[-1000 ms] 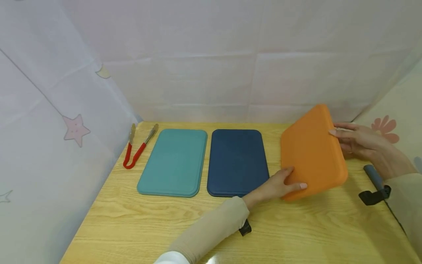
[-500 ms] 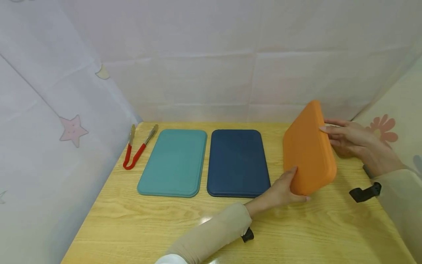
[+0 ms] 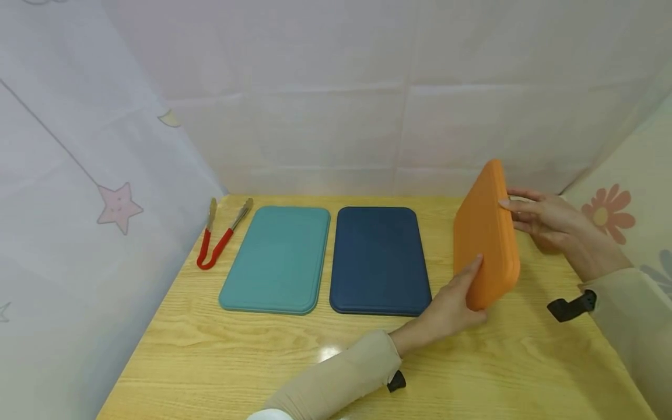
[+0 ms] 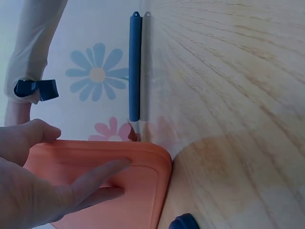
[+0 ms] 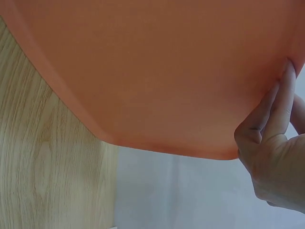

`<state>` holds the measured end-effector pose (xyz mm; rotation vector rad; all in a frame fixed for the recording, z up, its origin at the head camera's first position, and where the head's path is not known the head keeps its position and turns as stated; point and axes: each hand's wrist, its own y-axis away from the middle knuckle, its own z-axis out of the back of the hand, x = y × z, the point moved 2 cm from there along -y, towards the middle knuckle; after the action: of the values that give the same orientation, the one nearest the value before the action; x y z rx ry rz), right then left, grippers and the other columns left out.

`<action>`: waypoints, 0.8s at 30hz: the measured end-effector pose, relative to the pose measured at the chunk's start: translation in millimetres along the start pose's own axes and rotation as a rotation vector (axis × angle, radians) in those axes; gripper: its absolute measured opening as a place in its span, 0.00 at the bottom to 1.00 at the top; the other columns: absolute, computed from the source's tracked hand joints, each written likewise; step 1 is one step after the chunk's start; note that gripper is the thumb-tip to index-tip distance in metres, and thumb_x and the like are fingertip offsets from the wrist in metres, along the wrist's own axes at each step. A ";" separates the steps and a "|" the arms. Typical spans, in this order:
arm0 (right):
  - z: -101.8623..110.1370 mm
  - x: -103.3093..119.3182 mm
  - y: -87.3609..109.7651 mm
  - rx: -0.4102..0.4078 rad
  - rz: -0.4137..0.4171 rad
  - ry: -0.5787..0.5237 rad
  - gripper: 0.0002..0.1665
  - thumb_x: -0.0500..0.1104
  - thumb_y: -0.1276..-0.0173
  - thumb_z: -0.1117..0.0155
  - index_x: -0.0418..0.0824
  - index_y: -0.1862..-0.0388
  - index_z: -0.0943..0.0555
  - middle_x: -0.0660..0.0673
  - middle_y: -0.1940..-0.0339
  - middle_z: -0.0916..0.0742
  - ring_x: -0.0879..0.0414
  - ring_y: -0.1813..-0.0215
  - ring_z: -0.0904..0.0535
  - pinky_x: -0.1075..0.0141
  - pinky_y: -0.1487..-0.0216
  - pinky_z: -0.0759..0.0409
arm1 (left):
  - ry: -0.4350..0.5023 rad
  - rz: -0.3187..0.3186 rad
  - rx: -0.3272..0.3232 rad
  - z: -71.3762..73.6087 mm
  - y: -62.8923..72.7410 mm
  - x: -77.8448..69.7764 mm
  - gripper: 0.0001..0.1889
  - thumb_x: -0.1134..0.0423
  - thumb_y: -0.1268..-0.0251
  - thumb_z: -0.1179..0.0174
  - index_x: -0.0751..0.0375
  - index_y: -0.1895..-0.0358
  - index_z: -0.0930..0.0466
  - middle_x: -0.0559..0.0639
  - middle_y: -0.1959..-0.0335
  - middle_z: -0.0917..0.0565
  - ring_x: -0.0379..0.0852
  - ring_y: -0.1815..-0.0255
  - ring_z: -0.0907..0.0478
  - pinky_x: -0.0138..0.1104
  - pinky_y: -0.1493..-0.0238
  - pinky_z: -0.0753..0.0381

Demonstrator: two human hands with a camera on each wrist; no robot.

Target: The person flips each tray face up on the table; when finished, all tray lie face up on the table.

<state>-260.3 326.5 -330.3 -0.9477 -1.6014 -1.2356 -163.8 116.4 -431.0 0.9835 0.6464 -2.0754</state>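
Note:
Both hands hold an orange rectangular tray (image 3: pixel 483 233) on its edge, tilted steeply, at the right of the table. My left hand (image 3: pixel 448 306) grips its near lower corner; in the left wrist view the thumb is at the tray's rim and the fingers (image 4: pixel 102 176) lie along its face. My right hand (image 3: pixel 548 219) pinches the far right edge, with fingers (image 5: pixel 283 102) against the face that shows in the right wrist view. A navy tray (image 3: pixel 379 259) lies flat left of the left hand, with a teal tray (image 3: pixel 275 259) beyond it.
Red-handled tongs (image 3: pixel 214 251) lie spread at the far left of the wooden table (image 3: pixel 236 367). In the left wrist view a long blue rod (image 4: pixel 135 69) with a loop end lies by the right side cloth. Printed cloth (image 3: pixel 325 105) closes off the back and sides.
The orange tray has turned more upright and edge-on, its right side swinging leftward. My right hand has moved left with it; my left hand has shifted slightly and wraps more round the corner.

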 end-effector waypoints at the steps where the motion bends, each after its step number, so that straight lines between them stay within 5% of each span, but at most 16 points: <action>1: -1.0 0.3 -0.6 0.000 0.002 -0.004 0.48 0.37 0.27 0.43 0.40 0.21 0.62 0.56 0.58 0.16 0.61 0.59 0.16 0.69 0.57 0.17 | 0.002 -0.012 -0.014 1.4 0.5 -2.1 0.53 0.63 0.38 0.36 0.36 0.23 0.68 0.46 0.23 0.49 0.41 0.27 0.43 0.28 0.39 0.31; 9: -9.0 2.7 -2.9 -0.004 0.013 -0.004 0.48 0.37 0.28 0.43 0.40 0.21 0.61 0.55 0.58 0.16 0.61 0.58 0.16 0.69 0.57 0.17 | -0.009 -0.160 -0.109 12.7 3.1 -18.7 0.52 0.63 0.35 0.39 0.36 0.23 0.72 0.43 0.23 0.52 0.36 0.25 0.52 0.22 0.49 0.29; 13: -12.7 2.1 -3.5 0.006 0.013 -0.047 0.48 0.37 0.28 0.43 0.41 0.21 0.60 0.54 0.57 0.15 0.59 0.58 0.15 0.67 0.56 0.17 | -0.041 -0.237 -0.147 16.5 4.2 -26.3 0.51 0.65 0.34 0.40 0.38 0.22 0.72 0.42 0.22 0.53 0.37 0.25 0.53 0.18 0.64 0.29; 17: -16.0 1.9 -2.9 0.002 -0.001 -0.062 0.47 0.37 0.28 0.42 0.42 0.21 0.59 0.53 0.58 0.15 0.58 0.58 0.15 0.67 0.55 0.17 | -0.121 -0.281 -0.188 20.1 6.7 -33.3 0.48 0.64 0.34 0.40 0.41 0.21 0.65 0.51 0.23 0.50 0.40 0.39 0.27 0.16 0.76 0.31; 20: -17.6 2.0 -2.1 -0.012 -0.011 -0.049 0.47 0.38 0.28 0.42 0.43 0.21 0.58 0.54 0.58 0.15 0.59 0.59 0.15 0.67 0.55 0.17 | -0.183 -0.305 -0.226 22.7 7.8 -37.2 0.44 0.63 0.33 0.41 0.43 0.21 0.60 0.58 0.25 0.46 0.37 0.55 0.20 0.15 0.78 0.32; 24: -19.3 1.2 -2.3 -0.016 -0.016 -0.078 0.47 0.38 0.29 0.41 0.44 0.21 0.57 0.55 0.57 0.15 0.59 0.58 0.15 0.67 0.54 0.17 | -0.215 -0.328 -0.270 25.2 7.6 -39.5 0.39 0.60 0.31 0.43 0.45 0.22 0.54 0.60 0.27 0.40 0.41 0.47 0.21 0.15 0.70 0.27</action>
<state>-259.1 307.2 -327.5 -1.0066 -1.6647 -1.2373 -151.6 110.4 -385.5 0.5187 0.9951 -2.2575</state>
